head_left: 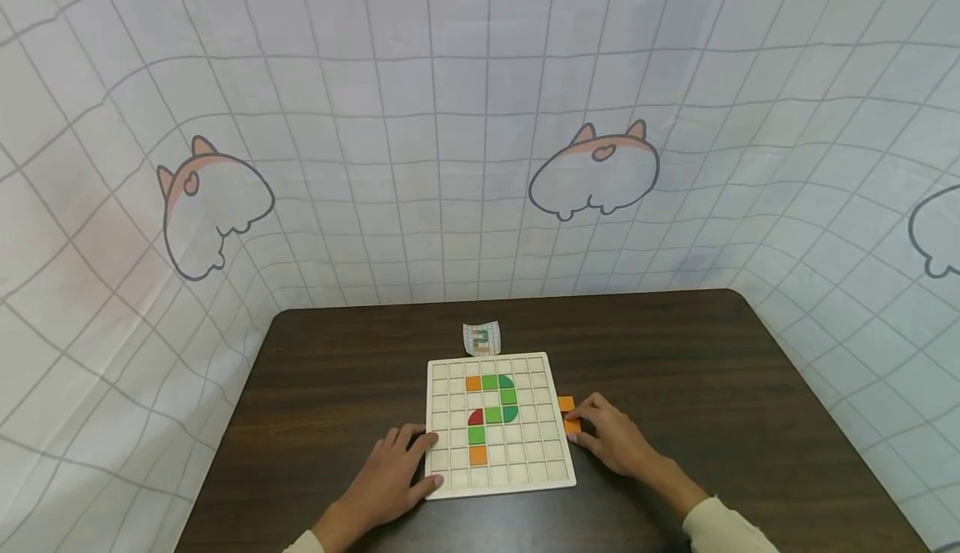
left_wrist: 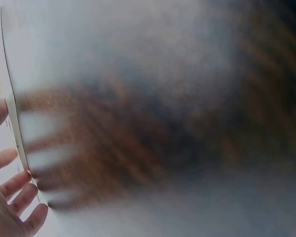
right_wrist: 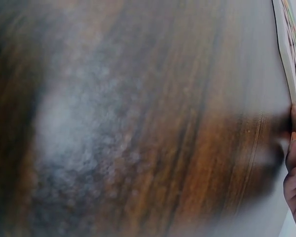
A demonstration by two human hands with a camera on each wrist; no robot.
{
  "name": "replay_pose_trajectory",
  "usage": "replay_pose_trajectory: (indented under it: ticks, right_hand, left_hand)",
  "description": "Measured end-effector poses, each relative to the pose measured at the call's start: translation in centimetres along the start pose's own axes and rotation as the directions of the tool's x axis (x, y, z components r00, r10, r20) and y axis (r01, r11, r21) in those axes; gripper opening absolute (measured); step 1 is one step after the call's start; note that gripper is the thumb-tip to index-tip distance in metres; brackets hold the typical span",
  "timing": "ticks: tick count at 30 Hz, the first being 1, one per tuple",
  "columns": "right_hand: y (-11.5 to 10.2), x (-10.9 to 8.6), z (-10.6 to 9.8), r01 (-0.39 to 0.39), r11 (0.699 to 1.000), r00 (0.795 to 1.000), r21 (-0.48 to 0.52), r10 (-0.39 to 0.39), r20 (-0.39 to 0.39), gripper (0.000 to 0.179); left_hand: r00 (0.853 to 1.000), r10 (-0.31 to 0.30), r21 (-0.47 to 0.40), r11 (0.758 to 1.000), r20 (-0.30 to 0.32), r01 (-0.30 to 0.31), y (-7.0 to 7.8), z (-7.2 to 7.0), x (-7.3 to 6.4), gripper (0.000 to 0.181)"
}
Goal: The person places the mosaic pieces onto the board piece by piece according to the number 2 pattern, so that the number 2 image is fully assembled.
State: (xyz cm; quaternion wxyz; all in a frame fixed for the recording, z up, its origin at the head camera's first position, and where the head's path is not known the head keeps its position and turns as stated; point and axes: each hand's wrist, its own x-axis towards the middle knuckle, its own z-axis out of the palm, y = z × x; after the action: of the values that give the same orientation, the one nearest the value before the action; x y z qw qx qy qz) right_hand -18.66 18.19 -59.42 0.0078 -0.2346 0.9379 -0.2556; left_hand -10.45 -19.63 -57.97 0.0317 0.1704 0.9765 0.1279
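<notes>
A cream gridded board (head_left: 536,457) lies on the table with colored tiles in a bent, 2-like line: orange, green and one red quarter-round piece (head_left: 476,417). My left hand (head_left: 386,474) rests at its left edge, thumb and index fingertips on the rim; the left wrist view shows its fingers (left_wrist: 25,197) spread along that edge. Beside the board's right edge, my right hand (head_left: 615,440) pinches an orange square tile (head_left: 572,425) between thumb and fingers. Another orange tile (head_left: 566,404) lies just behind it. The right wrist view catches only this hand's fingertips (right_wrist: 295,153) by the board's side.
A small printed card (head_left: 482,339) with a similar colored pattern lies behind the board. The dark wooden table (head_left: 337,369) extends on both sides. White grid-patterned cloth (head_left: 420,203) with cartoon animal drawings surrounds the table's back and sides.
</notes>
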Motion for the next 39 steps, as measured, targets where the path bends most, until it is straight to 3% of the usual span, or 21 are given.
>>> replay_pose_trajectory:
  ticks: [14,22,39]
  right_hand:
    - [-0.6,0.1,-0.3,-0.077,0.997,0.997,0.027,0.077,-0.001,0.023]
    - [-1.3,0.6,-0.6,-0.038,0.995,0.999,0.093,0.039,-0.011,0.025]
    - [-1.8,0.5,-0.4,0.049,0.977,0.996,0.208,-0.064,0.068,0.025]
  left_hand:
    - [1.000,0.006,0.003,1.000,-0.009,-0.006,0.0,0.0,0.0,0.062]
    - [1.000,-0.001,0.009,1.000,-0.003,0.001,0.1,0.0,0.1,0.062]
    - [1.000,0.003,0.014,1.000,-0.003,-0.002,0.0,0.0,0.0,0.061]
